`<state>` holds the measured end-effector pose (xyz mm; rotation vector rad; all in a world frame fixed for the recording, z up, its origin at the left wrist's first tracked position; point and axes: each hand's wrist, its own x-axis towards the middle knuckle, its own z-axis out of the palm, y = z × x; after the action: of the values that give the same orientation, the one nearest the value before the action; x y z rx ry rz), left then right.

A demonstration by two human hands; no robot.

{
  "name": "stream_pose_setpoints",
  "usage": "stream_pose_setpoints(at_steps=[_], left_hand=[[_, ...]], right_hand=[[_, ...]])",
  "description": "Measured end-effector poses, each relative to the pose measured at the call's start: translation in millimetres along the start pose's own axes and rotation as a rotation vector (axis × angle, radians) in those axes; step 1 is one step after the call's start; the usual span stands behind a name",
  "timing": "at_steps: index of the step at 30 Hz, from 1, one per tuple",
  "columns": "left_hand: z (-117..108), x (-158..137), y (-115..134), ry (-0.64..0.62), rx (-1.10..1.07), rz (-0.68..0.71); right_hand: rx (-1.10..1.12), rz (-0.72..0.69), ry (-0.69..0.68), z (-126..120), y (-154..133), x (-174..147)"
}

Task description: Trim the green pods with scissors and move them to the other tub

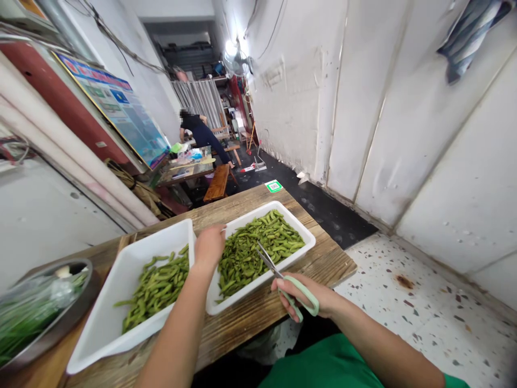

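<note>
Right hand [321, 293] clamped on scissors [271, 264] over pods [262, 231] in right tray [250, 292]; left hand [209, 247] apart, grip unclear, near left tray [121, 280]. Bowl [76, 323] of greens [28, 318] alongside; card [273, 186] on desk [323, 267].

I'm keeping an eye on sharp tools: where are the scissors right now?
In the head view, low and just right of centre, the scissors are in the right hand, blades over the green pods in the white tray on the right.

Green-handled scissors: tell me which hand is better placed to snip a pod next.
Right, most likely: the right hand grips the green-handled scissors, blade tips over the pods in the right-hand tray. The left hand, by that tray's left edge, has no scissors.
</note>
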<state>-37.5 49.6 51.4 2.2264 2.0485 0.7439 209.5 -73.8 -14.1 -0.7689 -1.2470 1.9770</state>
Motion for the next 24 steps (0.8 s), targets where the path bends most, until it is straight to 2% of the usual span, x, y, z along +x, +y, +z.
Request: stream_pose_setpoints(at_steps=[4,8,13,18,24], left_hand=[[35.4,31.7,6.8,-0.052,-0.091,0.001],[44.2,38.8,0.4,-0.080,-0.200,-0.014],[32.3,28.9,3.5,-0.060,-0.392,-0.080],[11.3,0.3,20.3,-0.218,-0.898,-0.192],[1.9,-36.4,45.2,-0.270,-1.107,-0.264]], right_hand=[[-0.012,-0.039,0.037,-3.3,0.3,-7.0],[-0.040,-0.051,0.082,-9.5,2.1,-13.3],[-0.072,-0.052,0.104,-9.2,-4.4,-15.3],[-0.120,-0.069,0.136,-2.1,-18.2,-12.6],[-0.174,-0.062,0.157,3.5,-22.0,-6.5]])
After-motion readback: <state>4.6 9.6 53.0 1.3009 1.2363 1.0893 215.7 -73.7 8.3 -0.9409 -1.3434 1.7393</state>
